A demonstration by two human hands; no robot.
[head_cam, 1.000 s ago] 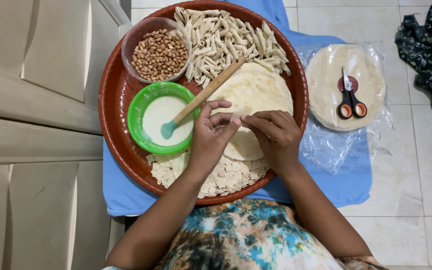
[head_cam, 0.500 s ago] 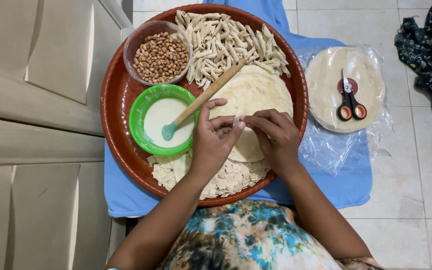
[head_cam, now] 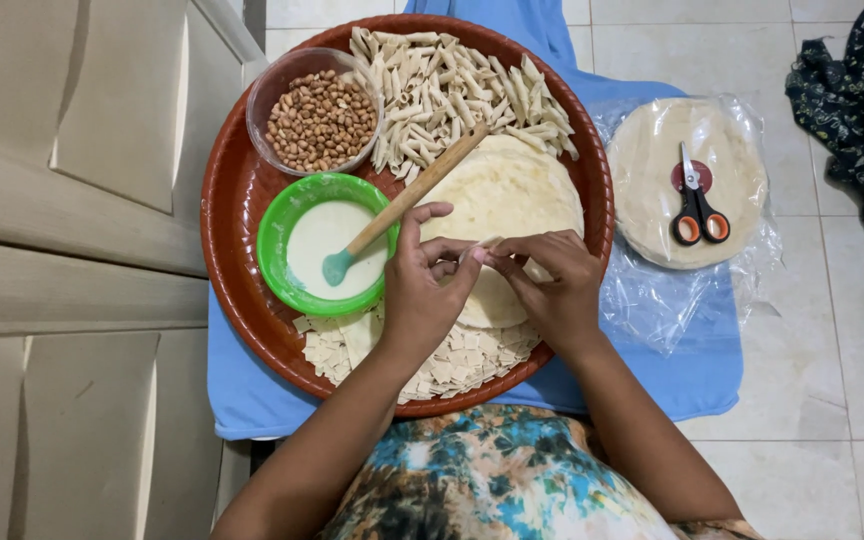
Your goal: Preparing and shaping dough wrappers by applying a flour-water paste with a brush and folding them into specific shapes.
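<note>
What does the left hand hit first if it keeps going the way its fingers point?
Likely the wooden spoon handle just past the left hand, which points up the tray; beyond it lie the rolled pastry sticks. Height above the handle is unclear.

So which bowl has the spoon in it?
The green bowl, the one with white liquid, nearest the left hand. A wooden-handled spoon rests in it. The clear bowl farther back holds only peanuts.

One package is visible: a clear plastic bag [head_cam: 692,270] lying on the blue cloth [head_cam: 652,385], just right of the round brown tray [head_cam: 242,190]. It holds a stack of round pale flatbreads [head_cam: 652,160]. Its crinkled open end extends toward the person. No labels, signs or screens are visible.
</note>
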